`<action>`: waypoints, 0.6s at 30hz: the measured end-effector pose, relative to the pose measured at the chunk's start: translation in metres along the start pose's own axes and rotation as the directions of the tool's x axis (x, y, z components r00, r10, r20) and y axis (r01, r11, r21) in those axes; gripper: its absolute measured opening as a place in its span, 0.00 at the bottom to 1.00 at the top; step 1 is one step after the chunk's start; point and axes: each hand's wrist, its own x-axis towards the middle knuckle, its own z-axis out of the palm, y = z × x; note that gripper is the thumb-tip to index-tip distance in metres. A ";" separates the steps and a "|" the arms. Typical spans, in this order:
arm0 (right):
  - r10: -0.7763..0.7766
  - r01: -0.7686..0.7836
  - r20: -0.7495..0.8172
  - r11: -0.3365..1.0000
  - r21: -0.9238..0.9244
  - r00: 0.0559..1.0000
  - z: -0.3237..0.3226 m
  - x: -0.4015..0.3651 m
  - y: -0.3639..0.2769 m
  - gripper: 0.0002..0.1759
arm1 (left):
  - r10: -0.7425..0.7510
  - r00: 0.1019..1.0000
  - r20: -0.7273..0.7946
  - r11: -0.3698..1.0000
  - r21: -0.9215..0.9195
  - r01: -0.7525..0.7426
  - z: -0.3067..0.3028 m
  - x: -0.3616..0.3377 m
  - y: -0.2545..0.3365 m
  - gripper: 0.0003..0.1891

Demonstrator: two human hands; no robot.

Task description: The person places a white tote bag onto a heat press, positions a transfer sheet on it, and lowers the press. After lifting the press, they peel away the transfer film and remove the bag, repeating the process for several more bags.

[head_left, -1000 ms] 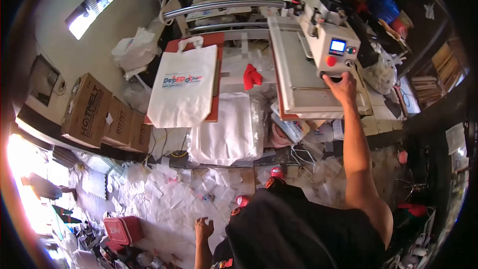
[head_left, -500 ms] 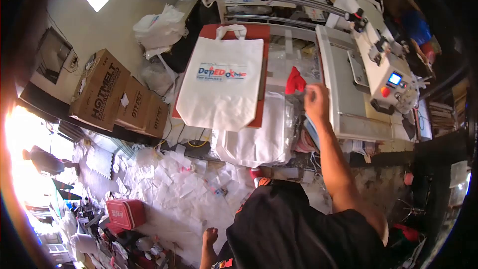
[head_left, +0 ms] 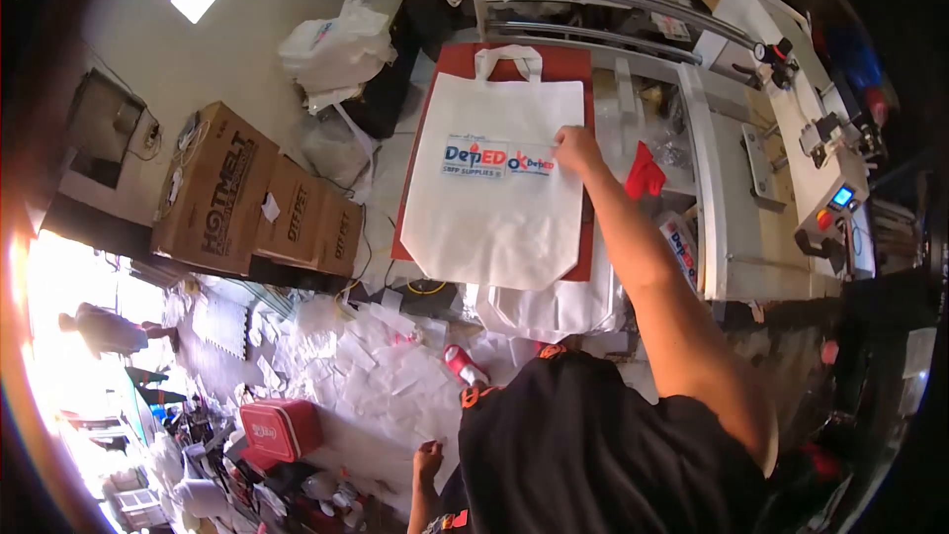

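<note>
A white tote bag [head_left: 494, 213] with a printed "DepED" logo lies flat on the red platen [head_left: 585, 267], its handles toward the far side. At the right end of the print, my right hand [head_left: 576, 151] touches the bag with its fingertips pinched together. Whatever may be between those fingers is too small to make out. My left hand [head_left: 427, 460] hangs low beside my body, fingers curled, away from the bag. A crumpled red cloth [head_left: 645, 173] sits to the right of the platen. More white bags [head_left: 549, 309] lie under the platen's near edge.
On the right stands the heat press [head_left: 791, 138] with its lit control screen. Cardboard boxes [head_left: 222, 188] line the left wall, near a stack of white bags [head_left: 336, 49]. Paper scraps [head_left: 366, 366] litter the floor by a red cooler [head_left: 282, 430]. Another person [head_left: 114, 329] is at far left.
My right hand has moved left from beside the red cloth onto the bag's print. The view has shifted, and a red-and-white shoe now shows more fully. My left hand still hangs low.
</note>
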 end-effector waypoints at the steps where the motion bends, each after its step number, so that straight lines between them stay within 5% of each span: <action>1: 0.003 0.003 0.111 0.998 -0.057 0.994 -0.004 0.007 0.002 0.14 | 0.036 0.999 0.032 0.999 -0.014 -0.036 -0.007 -0.001 -0.002 0.20; 4: 0.038 0.015 0.310 0.986 -0.167 0.950 -0.008 0.009 -0.019 0.09 | 0.040 0.982 0.184 0.999 0.024 -0.045 -0.021 0.057 -0.071 0.21; 5: 0.096 -0.080 0.078 0.978 -0.191 0.992 -0.005 -0.004 -0.031 0.07 | 0.035 0.987 0.158 0.999 0.005 -0.036 -0.046 0.055 -0.061 0.21; 7: -0.072 -0.036 -0.345 0.954 -0.298 0.936 -0.006 -0.047 -0.078 0.03 | 0.002 0.985 0.174 0.998 0.058 -0.012 -0.089 0.073 -0.052 0.22; 8: -0.208 0.129 -0.414 0.969 -0.210 0.886 0.008 -0.075 -0.105 0.02 | 0.311 0.935 0.170 0.941 0.081 -0.328 -0.088 0.116 -0.110 0.20; 10: -0.280 0.280 -0.117 0.960 -0.021 0.953 0.041 -0.157 -0.165 0.05 | 0.264 0.923 0.281 0.918 0.221 -0.330 -0.118 0.174 -0.145 0.15; 11: -0.607 0.605 0.004 0.792 0.079 0.794 0.057 -0.197 -0.185 0.05 | 0.354 0.883 0.310 0.818 0.355 -0.453 -0.138 0.194 -0.148 0.14; 12: -0.637 0.522 0.119 0.712 0.469 0.762 0.068 -0.233 -0.213 0.04 | 0.436 0.829 0.349 0.681 0.474 -0.558 -0.157 0.217 -0.148 0.15; 13: -0.714 0.494 0.261 0.658 0.569 0.650 0.069 -0.262 -0.227 0.04 | 0.421 0.864 0.275 0.865 0.166 -0.474 -0.175 0.244 -0.148 0.17; 14: -0.764 0.425 0.392 0.623 0.657 0.513 0.070 -0.290 -0.241 0.05 | 0.524 0.816 0.244 0.818 0.123 -0.562 -0.186 0.260 -0.143 0.16; 15: -0.534 0.094 0.720 0.827 0.555 0.444 0.055 -0.308 -0.247 0.07 | 0.621 0.756 0.209 0.757 0.088 -0.647 -0.197 0.274 -0.136 0.15; 16: -0.477 -0.119 0.750 0.803 0.584 0.458 0.057 -0.323 -0.231 0.10 | 0.708 0.685 0.171 0.686 0.063 -0.725 -0.208 0.287 -0.128 0.15; 17: -0.429 -0.202 0.741 0.780 0.592 0.517 0.087 -0.339 -0.186 0.11 | 0.397 0.885 0.243 0.914 -0.186 -0.360 -0.215 0.297 -0.119 0.14; 18: -0.304 -0.307 0.726 0.756 0.578 0.617 0.112 -0.359 -0.131 0.05 | 0.031 0.959 0.280 0.911 -0.403 0.089 -0.231 0.285 -0.075 0.15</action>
